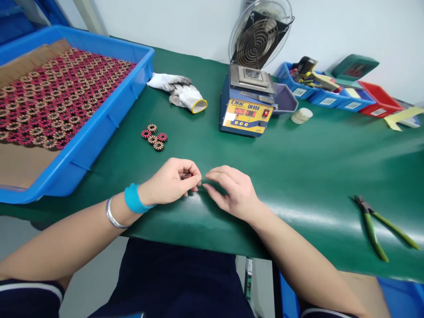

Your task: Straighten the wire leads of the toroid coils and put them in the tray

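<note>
Small coil (187,176) sits inside curled fingers of left hand (175,180), above near edge of green table (285,176); thumb and fingertips are closed on it. Right hand (232,190) is just beside, to right, its thumb and fingers a little apart. Most of coil is hidden by fingers; whether right fingertips touch anything thin, I cannot tell. Visible bit of coil looks dark with red.

Blue-yellow device (247,108) reads "CM 552", "426.0"
</note>
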A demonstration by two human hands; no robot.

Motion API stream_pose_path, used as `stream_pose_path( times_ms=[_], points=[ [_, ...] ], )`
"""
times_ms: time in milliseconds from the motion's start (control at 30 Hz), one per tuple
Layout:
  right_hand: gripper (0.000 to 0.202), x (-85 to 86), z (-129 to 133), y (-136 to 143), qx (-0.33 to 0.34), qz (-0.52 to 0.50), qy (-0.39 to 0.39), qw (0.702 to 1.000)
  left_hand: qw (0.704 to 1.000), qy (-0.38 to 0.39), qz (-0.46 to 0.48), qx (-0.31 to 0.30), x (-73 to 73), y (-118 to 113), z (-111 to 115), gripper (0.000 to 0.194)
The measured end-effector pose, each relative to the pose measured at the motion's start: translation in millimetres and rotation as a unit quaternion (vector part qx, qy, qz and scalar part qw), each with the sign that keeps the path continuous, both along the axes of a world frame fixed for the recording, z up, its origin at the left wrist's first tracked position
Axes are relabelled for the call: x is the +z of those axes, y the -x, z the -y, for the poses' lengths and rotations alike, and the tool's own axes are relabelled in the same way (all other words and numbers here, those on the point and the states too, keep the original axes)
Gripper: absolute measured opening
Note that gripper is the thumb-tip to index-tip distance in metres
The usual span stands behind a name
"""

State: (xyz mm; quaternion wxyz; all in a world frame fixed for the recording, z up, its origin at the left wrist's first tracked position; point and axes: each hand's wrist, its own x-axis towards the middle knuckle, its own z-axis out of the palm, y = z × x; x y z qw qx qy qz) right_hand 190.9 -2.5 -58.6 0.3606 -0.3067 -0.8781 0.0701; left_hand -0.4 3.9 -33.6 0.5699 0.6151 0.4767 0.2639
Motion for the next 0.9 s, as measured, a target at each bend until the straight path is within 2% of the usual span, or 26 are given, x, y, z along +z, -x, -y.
stream_pose_path(
  times_ms=[100,200,267,333,367,400,433,500,533,567,600,633,700,733,800,833,900],
  points=[
    [0.007,-0.3,0.1,0.6,-0.015,0.057,-0.106,0.993,0.999,0.040,0.015,0.005,3.0,-0.6,-1.4,0.013],
    [0.007,0.8,0.4,1.2,-0.016,0.080,-0.152,0.985,0.999,0.039,0.015,0.001,3.3,-0.6,-0.7,0.013],
    [0.008,1.0,1.6,2.9,-0.016,0.081,-0.145,0.986,1.000,0.011,0.007,-0.006,1.3,0.0,0.8,0.013],
    [0.011,0.3,3.3,5.9,-0.021,0.040,-0.047,0.998,0.997,-0.079,-0.017,-0.014,-1.8,0.5,3.2,0.012],
    [0.013,-0.3,4.0,7.6,-0.023,0.000,0.049,0.999,0.988,-0.151,-0.038,-0.020,-3.5,0.5,4.8,0.013],
    [0.016,-1.0,4.6,9.2,-0.017,-0.047,0.167,0.985,0.971,-0.230,-0.062,-0.027,-4.9,0.4,6.5,0.014],
    [0.018,-1.5,4.8,10.4,-0.005,-0.095,0.292,0.952,0.948,-0.304,-0.087,-0.036,-6.1,0.1,8.1,0.016],
    [0.022,-2.1,4.5,11.0,0.032,-0.159,0.485,0.860,0.910,-0.395,-0.117,-0.051,-7.2,-0.5,10.4,0.019],
    [0.023,-2.0,4.0,10.4,0.046,-0.171,0.530,0.829,0.907,-0.401,-0.119,-0.054,-7.0,-0.6,10.8,0.019],
    [0.023,-1.8,3.5,9.2,0.050,-0.173,0.534,0.826,0.917,-0.380,-0.112,-0.051,-6.5,-0.5,10.5,0.018],
    [0.022,-1.3,3.0,7.5,0.044,-0.166,0.498,0.850,0.935,-0.338,-0.098,-0.045,-5.6,-0.1,9.6,0.017],
    [0.020,-0.8,2.4,5.6,0.034,-0.149,0.428,0.891,0.956,-0.279,-0.078,-0.039,-4.7,0.5,8.1,0.015],
    [0.011,0.3,1.4,1.7,0.020,-0.092,0.230,0.969,0.988,-0.143,-0.037,-0.033,-2.9,2.0,4.2,0.011],
    [0.007,0.8,0.9,0.0,0.018,-0.057,0.131,0.990,0.996,-0.084,-0.021,-0.032,-2.3,2.7,2.4,0.010],
    [0.005,1.9,0.1,-2.3,0.020,0.008,-0.010,1.000,0.999,-0.007,-0.003,-0.032,-1.4,3.6,-0.5,0.010],
    [0.008,2.4,-0.1,-2.8,0.018,0.034,-0.051,0.998,0.999,0.013,0.000,-0.031,-1.1,3.9,-1.2,0.010],
    [0.010,3.1,0.0,-1.9,0.012,0.065,-0.081,0.994,0.999,0.022,0.002,-0.031,-0.6,3.9,-1.1,0.010]
  ],
)
